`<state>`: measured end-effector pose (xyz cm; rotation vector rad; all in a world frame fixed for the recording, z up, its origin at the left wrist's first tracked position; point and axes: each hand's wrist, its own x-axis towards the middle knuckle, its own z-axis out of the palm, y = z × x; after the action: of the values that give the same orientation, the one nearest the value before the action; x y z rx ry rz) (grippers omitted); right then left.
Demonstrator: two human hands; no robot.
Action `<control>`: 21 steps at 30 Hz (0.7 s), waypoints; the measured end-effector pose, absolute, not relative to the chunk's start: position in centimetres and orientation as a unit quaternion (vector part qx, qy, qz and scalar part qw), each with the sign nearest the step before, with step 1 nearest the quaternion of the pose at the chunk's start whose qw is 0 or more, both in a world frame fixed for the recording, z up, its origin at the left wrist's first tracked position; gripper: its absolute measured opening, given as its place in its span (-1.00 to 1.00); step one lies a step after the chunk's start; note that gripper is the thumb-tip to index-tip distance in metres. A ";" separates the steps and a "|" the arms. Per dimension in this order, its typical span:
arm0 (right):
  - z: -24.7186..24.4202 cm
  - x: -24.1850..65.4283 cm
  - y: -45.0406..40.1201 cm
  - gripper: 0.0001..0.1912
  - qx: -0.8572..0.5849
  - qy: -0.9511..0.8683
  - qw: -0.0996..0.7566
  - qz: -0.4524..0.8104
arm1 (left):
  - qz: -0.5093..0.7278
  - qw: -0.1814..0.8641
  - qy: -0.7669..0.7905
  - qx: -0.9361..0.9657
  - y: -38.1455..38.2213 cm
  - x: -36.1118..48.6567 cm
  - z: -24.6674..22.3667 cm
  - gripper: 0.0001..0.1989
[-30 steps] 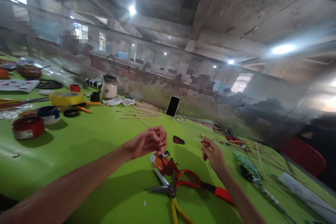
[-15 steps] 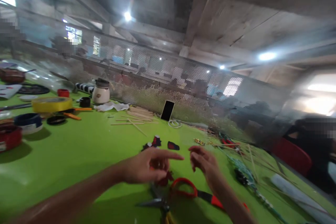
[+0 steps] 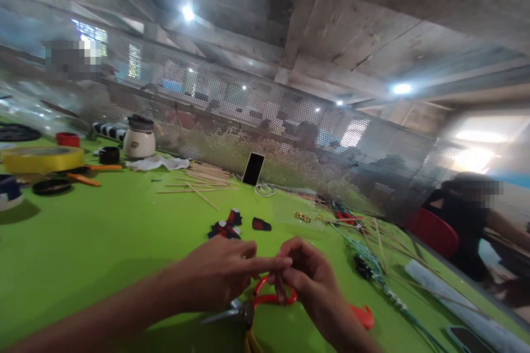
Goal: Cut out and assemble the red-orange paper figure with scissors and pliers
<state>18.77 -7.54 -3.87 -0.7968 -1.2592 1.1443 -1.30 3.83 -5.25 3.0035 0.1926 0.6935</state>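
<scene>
My left hand [image 3: 221, 267] reaches in over the green table, index finger stretched out and the other fingers curled under. Its index tip touches the pinched thumb and fingers of my right hand [image 3: 310, 284]. Whatever the fingers hold is hidden or too small to name. Scissors with red loop handles [image 3: 275, 301] lie below the hands, partly covered by them. Another cutting tool with metal blades [image 3: 226, 315] and yellow handles [image 3: 250, 342] lies nearer me. Beyond my left hand rest small dark red and black pieces [image 3: 226, 228], with a single similar piece [image 3: 261, 224] to their right.
Thin wooden sticks [image 3: 205, 179] and an upright phone-like dark panel [image 3: 253, 169] stand near the mesh screen [image 3: 232, 121]. Yellow tape [image 3: 43, 160] and a cream jar [image 3: 139, 140] are left. Green cord [image 3: 368, 256] and a pale roll [image 3: 451, 298] lie right. A person [image 3: 464, 215] sits at far right.
My hands have come together from a gap, and the left index now touches my right fingers. The right fingers have closed to a pinch. The view has turned slightly right.
</scene>
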 end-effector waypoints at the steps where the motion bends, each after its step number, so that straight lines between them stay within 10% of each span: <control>1: -3.8 18.8 -7.6 -0.73 -0.345 -0.543 0.589 0.489 | 0.220 0.018 0.064 0.973 3.8 -1.3 -5.2 -0.04; 21: -6.1 19.0 -5.2 -0.39 -0.442 -0.536 0.580 0.424 | 0.170 -0.156 0.072 0.970 4.4 -0.3 -6.7 -0.69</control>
<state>18.98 -5.18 -6.14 -1.0341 -1.2532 0.9918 -0.28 4.45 -6.66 3.3945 0.2524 0.5944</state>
